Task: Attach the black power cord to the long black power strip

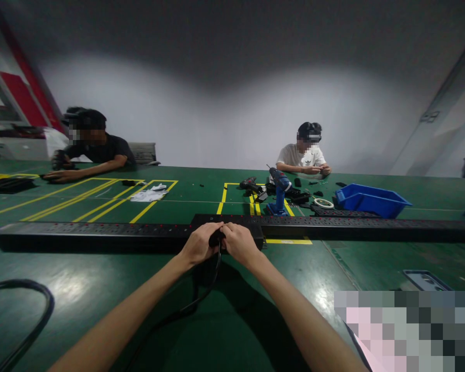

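A long black power strip (101,235) with rows of small red marks lies across the green table. At its thicker middle block (201,219), my left hand (201,242) and my right hand (238,242) meet with fingers closed. Between them they grip a black cable end (216,236), mostly covered by the fingers. From it a black cable (218,263) hangs down and runs toward the lower left. Whether the cable end is joined to the block cannot be seen. A thicker loop of black cable (48,305) lies at the left.
Behind the strip stand a blue cordless drill (280,188), a roll of tape (323,203) and a blue bin (372,199). White gloves (150,192) lie left of them. Two people (101,147) sit across the table. A phone-like object (426,280) rests at the right.
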The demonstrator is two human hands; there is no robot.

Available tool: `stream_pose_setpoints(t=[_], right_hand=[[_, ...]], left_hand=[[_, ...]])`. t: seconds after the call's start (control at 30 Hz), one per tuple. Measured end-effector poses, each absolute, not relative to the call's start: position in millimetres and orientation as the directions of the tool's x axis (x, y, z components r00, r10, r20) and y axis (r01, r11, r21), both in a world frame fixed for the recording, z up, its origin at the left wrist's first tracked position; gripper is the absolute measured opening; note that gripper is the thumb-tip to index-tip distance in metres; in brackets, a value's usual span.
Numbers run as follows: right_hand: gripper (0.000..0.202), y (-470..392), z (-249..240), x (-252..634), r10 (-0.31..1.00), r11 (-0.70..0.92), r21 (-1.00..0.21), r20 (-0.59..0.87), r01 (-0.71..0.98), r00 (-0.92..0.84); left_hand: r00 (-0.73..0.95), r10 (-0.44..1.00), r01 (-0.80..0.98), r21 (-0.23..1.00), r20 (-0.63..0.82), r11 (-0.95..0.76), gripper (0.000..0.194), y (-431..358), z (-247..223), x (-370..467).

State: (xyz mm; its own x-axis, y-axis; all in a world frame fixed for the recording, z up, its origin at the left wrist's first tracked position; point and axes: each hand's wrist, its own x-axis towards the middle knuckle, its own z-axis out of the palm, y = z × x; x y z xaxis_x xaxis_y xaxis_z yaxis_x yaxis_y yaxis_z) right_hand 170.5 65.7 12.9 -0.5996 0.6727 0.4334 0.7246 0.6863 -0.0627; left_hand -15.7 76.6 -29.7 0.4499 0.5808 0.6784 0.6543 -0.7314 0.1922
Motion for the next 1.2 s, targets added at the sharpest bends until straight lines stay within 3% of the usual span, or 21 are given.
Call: stream_pose_setpoints(t=[0.1,0.27,0.53,0.87,1.03,1.2], right_hand=[[0.023,62,22,166,0.709,0.650,-0.032,0.383,0.759,-0.591],[0.022,57,28,160,0.763,0.605,-0.081,0.344,0.792,-0.547],[0.030,49,-2,157,0.727,0.619,-0.195,0.507,0.761,-0.462],[0.049,54,-27,169,0.537,0.753,-0.135,0.691,0.644,-0.484],[0.052,53,-30,180,0.648,0.591,-0.162,0.679,0.790,-0.345],[0.051,51,-29,180,0.728,0.490,-0.126,0.603,0.862,-0.326]], left_hand=[[0.368,0.617,0.665,0.267,0.696,-0.698,0.053,79,-34,-13],[0.306,0.670,0.690,0.327,0.676,-0.645,0.045,77,-33,-11],[0.352,0.641,0.722,0.239,0.682,-0.650,0.055,77,-32,-11],[0.383,0.567,0.722,0.147,0.729,-0.676,0.058,72,-42,-12],[0.394,0.572,0.777,0.071,0.719,-0.625,0.063,67,-39,-11],[0.311,0.607,0.829,0.104,0.731,-0.550,0.060,67,-39,-15]])
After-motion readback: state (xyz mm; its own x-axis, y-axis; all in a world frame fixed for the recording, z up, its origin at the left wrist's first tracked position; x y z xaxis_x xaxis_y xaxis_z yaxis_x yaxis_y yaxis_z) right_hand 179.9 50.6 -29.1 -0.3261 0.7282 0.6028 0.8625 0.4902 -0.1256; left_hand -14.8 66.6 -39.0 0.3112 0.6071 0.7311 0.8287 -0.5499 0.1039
